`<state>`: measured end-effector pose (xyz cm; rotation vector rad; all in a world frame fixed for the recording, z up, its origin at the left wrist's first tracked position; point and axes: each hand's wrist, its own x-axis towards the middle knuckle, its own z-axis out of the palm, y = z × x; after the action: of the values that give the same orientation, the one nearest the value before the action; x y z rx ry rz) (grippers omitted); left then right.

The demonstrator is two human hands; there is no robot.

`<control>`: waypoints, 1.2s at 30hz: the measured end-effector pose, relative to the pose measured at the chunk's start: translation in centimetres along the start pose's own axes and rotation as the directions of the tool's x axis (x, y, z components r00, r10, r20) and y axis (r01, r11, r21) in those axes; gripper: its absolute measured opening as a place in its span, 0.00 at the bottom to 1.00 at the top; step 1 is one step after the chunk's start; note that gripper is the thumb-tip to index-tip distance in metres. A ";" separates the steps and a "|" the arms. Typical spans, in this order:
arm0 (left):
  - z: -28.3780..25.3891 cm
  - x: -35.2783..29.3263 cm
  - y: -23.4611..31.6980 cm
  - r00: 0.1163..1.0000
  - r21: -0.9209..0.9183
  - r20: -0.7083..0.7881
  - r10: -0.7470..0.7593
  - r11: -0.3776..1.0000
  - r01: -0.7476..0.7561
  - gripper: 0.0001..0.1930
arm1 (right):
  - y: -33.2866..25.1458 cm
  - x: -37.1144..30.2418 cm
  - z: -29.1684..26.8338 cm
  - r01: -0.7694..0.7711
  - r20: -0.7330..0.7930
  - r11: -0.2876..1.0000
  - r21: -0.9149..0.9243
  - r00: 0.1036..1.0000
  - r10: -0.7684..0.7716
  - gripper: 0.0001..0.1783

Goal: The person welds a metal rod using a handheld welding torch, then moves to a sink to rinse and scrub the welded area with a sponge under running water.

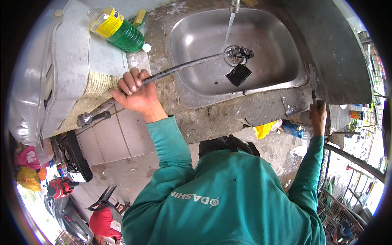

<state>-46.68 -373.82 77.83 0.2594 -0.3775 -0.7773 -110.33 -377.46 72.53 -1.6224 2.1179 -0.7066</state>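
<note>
My left hand (141,96) is wrapped around a long, dirty metal rod (179,68) with a bulky joint at each end. The rod slants across the sink's left rim. Its far joint (243,53) is over the drain, beside the stream of running water (228,30), while the near joint (87,119) hangs out past the counter. A black square pad (238,75) lies in the steel sink (277,65) below the far joint. At the counter's right end, my right hand (318,116) is closed on a thin dark object (314,97), its kind unclear.
Above the basin hangs a faucet (234,5). On the left lie a bottle of green liquid (118,30), a white cap (146,47) and a yellow-green sponge (140,18). A grey panel (326,53) borders the sink's right side. Someone in red (105,222) is at lower left.
</note>
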 end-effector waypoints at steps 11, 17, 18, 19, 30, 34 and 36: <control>6.6 5.8 3.0 0.910 -0.018 0.413 -0.041 0.998 0.054 0.39 | -25.8 -8.8 6.9 0.348 0.049 0.888 0.302 0.924 -0.379 0.23; 7.6 6.0 6.0 0.885 -0.032 0.463 -0.046 0.997 0.068 0.37 | -27.9 -8.5 9.9 0.509 0.119 0.834 0.212 0.834 -0.539 0.23; 7.6 6.0 6.0 0.882 -0.034 0.468 -0.051 0.997 0.076 0.37 | -27.9 -8.2 10.3 0.542 0.148 0.824 0.164 0.813 -0.564 0.22; 7.5 6.0 5.9 0.879 -0.037 0.474 -0.057 0.996 0.084 0.37 | -27.9 -8.1 10.7 0.562 0.093 0.812 0.158 0.810 -0.579 0.21; 7.8 6.2 3.7 0.860 0.026 0.493 -0.127 0.991 0.131 0.35 | -30.0 -6.9 11.4 0.668 0.142 0.742 -0.059 0.741 -0.656 0.26; 8.1 5.9 3.9 0.846 0.057 0.515 -0.136 0.991 0.125 0.36 | -30.8 -7.3 10.7 0.692 0.094 0.722 -0.020 0.720 -0.688 0.25; 8.3 5.7 3.9 0.835 0.072 0.532 -0.144 0.990 0.124 0.36 | -31.5 -7.8 10.0 0.702 0.048 0.711 0.047 0.709 -0.703 0.25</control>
<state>-44.02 -375.97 88.06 0.0943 -0.9140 -0.9812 -78.15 -378.10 83.37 -2.4248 1.3752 -0.8698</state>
